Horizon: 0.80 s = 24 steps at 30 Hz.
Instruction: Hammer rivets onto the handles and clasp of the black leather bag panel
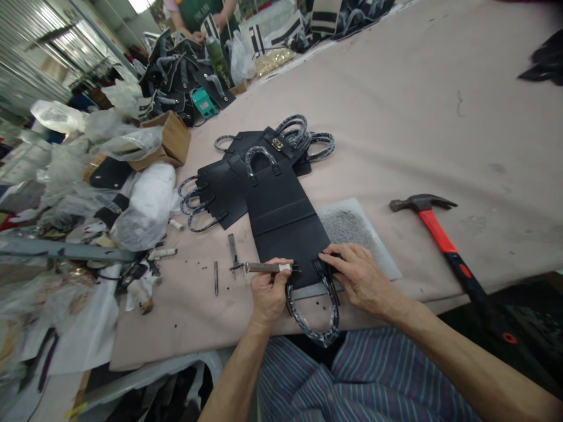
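Observation:
My left hand (271, 296) is closed around a metal pronged punch (264, 267), which lies nearly level with its prongs over the near edge of a black leather bag panel (285, 220). A plastic-wrapped bag handle (314, 333) hangs from that edge toward my lap. At the handle's right end tab, my right hand (358, 278) pinches the handle against the panel. Whether the prongs touch the leather, I cannot tell. Under the panel's right side is a worn white board (352, 225). Another wrapped handle (257, 155) is fixed at the panel's far end.
A claw hammer (435, 225) lies at right. Left of my hands are a two-pronged tool (234, 255) and a thin metal rod (216, 278). More black panels (224, 184) with handles lie behind. Plastic bags (145, 205) and a carton (171, 140) crowd the left; another person (200, 17) stands beyond.

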{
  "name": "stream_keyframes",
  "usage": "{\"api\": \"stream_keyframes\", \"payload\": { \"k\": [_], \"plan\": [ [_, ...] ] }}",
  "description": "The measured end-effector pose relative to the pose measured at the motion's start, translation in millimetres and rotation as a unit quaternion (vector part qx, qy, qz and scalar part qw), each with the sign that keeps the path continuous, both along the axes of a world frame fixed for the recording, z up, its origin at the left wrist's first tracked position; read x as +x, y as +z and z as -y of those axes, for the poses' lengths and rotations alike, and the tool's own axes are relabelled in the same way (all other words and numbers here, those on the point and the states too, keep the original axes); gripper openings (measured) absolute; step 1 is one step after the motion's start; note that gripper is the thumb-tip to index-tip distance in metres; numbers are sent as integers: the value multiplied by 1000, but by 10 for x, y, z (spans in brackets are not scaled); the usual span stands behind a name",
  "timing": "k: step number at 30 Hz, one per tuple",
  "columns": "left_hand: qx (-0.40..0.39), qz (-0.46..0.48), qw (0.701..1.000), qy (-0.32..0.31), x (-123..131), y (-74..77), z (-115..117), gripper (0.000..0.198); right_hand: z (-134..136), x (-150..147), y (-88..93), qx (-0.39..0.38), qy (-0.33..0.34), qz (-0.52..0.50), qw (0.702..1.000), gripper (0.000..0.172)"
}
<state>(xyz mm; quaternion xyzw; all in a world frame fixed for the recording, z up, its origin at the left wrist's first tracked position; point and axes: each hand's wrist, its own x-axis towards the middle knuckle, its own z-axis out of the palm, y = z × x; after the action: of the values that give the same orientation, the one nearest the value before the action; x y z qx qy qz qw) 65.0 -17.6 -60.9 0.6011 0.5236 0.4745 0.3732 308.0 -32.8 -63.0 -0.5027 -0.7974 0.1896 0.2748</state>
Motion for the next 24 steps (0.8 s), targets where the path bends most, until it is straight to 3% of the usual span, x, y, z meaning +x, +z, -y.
{"api": "stream_keyframes", "payload": {
  "k": [5,12,19,24],
  "plan": [
    [-3,-5,1000,0,18,-12,15,18,1,6,-13,-1,4,4,1000,43],
    [-4,98,992,81,46,-49,-25,22,3,1,-5,2,4,2,1000,45],
    [-3,20,1000,0,29,-23,20,15,0,-1,-3,-4,3,5,1000,45],
    [12,4,1000,-19,39,-18,17,11,1,0,4,-10,3,14,1000,44]
  ]
}}
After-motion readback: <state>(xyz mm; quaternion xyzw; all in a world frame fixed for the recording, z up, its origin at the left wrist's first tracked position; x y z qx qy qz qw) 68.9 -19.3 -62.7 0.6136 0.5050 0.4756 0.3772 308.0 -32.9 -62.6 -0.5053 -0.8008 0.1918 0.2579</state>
